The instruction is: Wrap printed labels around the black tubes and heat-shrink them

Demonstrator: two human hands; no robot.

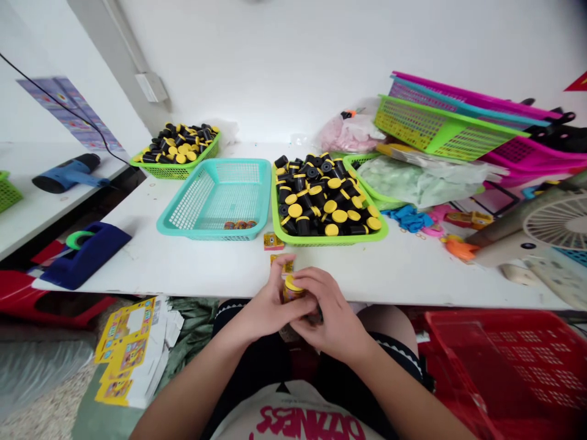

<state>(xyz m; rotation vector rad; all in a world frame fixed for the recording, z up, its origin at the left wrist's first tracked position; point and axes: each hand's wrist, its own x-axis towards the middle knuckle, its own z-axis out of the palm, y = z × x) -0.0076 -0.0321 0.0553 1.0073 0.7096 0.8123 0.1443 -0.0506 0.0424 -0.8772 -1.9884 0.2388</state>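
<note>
At the table's front edge, my left hand (270,308) and my right hand (331,315) are both closed around a small yellow-capped canister (293,288) with a colourful label. My right fingers lie over its side and cap; its lower part is hidden by my hands. Just beyond my left fingertips is a small stack of yellow printed labels (287,267), partly covered. A second label stack (274,242) lies farther back. Behind it, a green basket (330,241) is heaped with black canisters with yellow caps. To its left, a teal basket (183,227) holds several labelled canisters (239,225).
Another green basket (158,172) of canisters stands back left. A blue tape dispenser (87,253) and a blue heat gun (68,174) are at left. Stacked baskets (449,125), plastic bags (413,180) and a fan (557,226) crowd the right. A red crate (504,366) is below right.
</note>
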